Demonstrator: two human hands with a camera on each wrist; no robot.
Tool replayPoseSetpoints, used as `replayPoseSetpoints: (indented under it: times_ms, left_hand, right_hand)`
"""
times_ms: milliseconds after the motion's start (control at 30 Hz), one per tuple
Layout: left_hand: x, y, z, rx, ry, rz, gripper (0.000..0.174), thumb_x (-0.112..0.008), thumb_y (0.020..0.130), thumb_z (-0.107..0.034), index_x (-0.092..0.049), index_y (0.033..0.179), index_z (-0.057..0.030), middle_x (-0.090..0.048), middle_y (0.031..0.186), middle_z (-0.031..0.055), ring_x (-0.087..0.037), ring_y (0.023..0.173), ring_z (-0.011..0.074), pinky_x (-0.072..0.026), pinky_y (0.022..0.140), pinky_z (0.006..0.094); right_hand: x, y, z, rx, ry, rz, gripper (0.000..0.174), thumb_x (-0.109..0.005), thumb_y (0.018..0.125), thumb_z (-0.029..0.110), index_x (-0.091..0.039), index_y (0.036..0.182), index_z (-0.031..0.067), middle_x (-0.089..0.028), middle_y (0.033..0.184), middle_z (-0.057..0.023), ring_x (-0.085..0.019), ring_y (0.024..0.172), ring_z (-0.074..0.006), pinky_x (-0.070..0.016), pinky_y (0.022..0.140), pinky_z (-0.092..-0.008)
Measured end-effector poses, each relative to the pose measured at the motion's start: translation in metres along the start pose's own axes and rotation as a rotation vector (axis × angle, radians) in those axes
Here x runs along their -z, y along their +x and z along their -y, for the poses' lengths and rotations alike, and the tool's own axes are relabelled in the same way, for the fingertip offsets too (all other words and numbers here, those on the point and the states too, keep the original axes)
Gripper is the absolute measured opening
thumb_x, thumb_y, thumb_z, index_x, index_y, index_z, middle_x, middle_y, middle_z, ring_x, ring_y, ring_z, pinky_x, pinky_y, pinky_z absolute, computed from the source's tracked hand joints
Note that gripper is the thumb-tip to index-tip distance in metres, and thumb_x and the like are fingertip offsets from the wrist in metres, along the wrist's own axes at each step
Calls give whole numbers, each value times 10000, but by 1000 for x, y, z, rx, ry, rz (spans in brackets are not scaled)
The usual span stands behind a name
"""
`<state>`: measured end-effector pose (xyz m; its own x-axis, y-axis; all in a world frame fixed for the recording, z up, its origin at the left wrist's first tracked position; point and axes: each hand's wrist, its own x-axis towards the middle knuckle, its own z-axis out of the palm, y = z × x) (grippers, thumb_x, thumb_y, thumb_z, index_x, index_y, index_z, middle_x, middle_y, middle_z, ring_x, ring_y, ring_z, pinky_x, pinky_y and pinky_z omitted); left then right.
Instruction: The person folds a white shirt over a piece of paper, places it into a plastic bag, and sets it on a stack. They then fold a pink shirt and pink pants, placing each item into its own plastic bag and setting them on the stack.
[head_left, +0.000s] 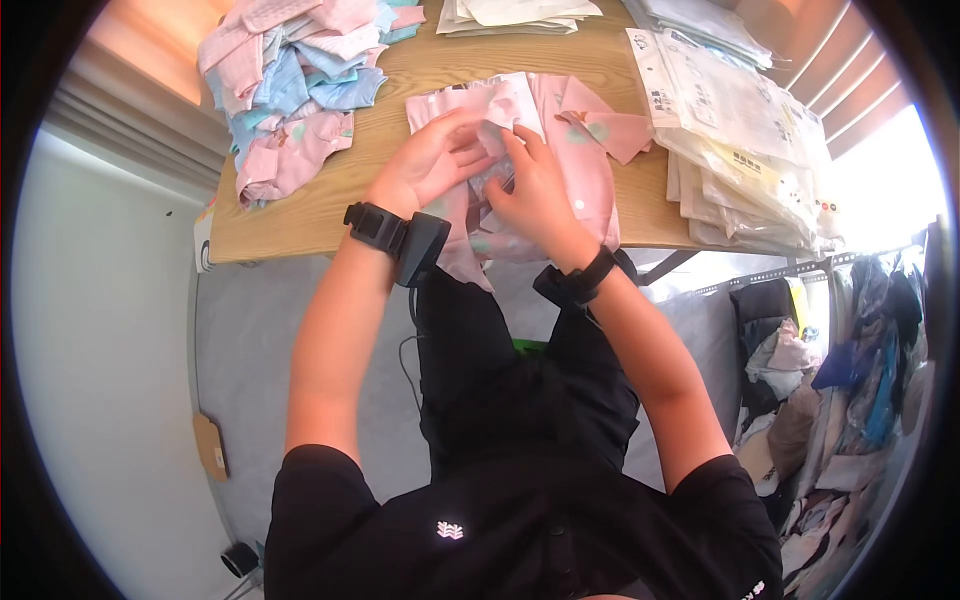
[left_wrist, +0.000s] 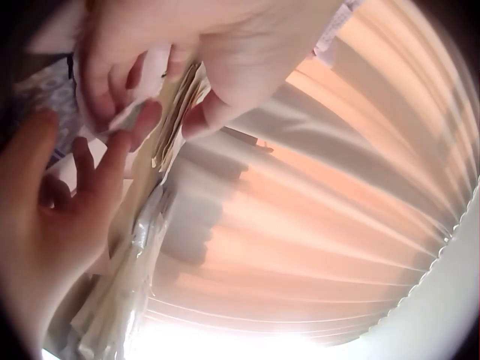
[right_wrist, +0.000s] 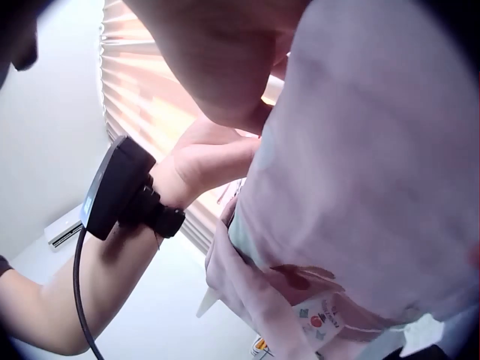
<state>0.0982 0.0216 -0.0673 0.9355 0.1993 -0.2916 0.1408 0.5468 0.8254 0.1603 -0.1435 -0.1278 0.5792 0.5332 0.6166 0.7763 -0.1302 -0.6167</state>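
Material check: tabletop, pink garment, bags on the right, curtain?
Tabletop: wood or wood-look laminate, low sheen; visible grain.
Pink garment: soft matte fabric, possibly cotton; it drapes in loose folds, no gloss.
Bags: thin plastic film, glossy; translucent, creased, catching highlights.
Curtain: light woven-looking fabric; hangs in soft pleats and glows with light. Fibre unclear.

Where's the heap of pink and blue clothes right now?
In the head view, the heap lies at the left of the table, left of the left hand.
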Motion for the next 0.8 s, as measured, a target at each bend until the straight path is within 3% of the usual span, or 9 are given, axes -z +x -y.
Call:
replayPoseSetpoints:
  times_ms: [67,167,267,367,467,667,767,800]
  left_hand:
    - [-3,8,2,-44,-78,-9,401,-666,939,-208,-492,1273,-72,-578,1258,151,-600,1149,249,-492,999,396]
    - [-5,17,4,-243,-18,-233,395,-676,918,-108,-499,1270,-81,-587,1243,140,-611,1123,221,-497,973,370]
    - [-12,14,-1,-187,36,-298,420,-687,896,-54,-496,1269,-77,-605,1205,122,-628,1082,193,-514,902,339]
    - [-9,20,2,-263,560,-428,367,-669,909,-84,-508,1235,-33,-610,1194,127,-662,987,199,-538,795,321]
    - [8,27,6,-538,1280,-396,359,-669,911,-132,-521,1212,-5,-648,1116,138,-687,855,201,-549,696,318]
    - [8,48,8,-325,1429,-462,314,-720,884,-216,-628,1087,5,-697,882,119,-681,686,185,-544,645,309]
    - [9,54,3,-288,1380,-404,318,-760,804,-272,-712,971,-5,-727,878,162,-717,863,303,-554,765,372]
    - [11,56,2,-295,1381,-389,291,-758,807,-261,-715,947,-9,-729,866,153,-718,839,289,-554,751,367]
  right_hand:
    - [3,-1,5,3,-21,2,547,-668,738,97,-575,1254,-62,-539,1302,-246,-548,1125,-422,-450,971,-485]
    - [4,-3,7,-35,-122,-29,525,-667,734,119,-600,1228,-48,-558,1280,-211,-552,1104,-383,-441,930,-481]
    - [6,-4,9,-91,-187,-16,511,-664,735,145,-615,1213,-31,-571,1260,-189,-543,1111,-355,-414,920,-468]
    - [5,-4,9,-98,-204,-48,491,-665,731,156,-626,1189,-19,-583,1241,-173,-536,1108,-347,-395,917,-464]
    - [5,-4,11,-124,-206,-94,472,-664,729,156,-632,1166,-20,-593,1219,-165,-538,1106,-345,-392,922,-463]
    - [6,-5,11,-153,-182,-84,465,-667,728,135,-629,1173,3,-599,1208,-156,-537,1108,-339,-397,930,-460]
    - [6,-6,10,-129,-195,-94,465,-657,726,144,-632,1156,-32,-599,1198,-164,-536,1093,-341,-393,918,-461]
    - [6,-6,10,-131,-196,-93,467,-657,724,143,-633,1156,-33,-599,1199,-164,-535,1094,-341,-394,917,-462]
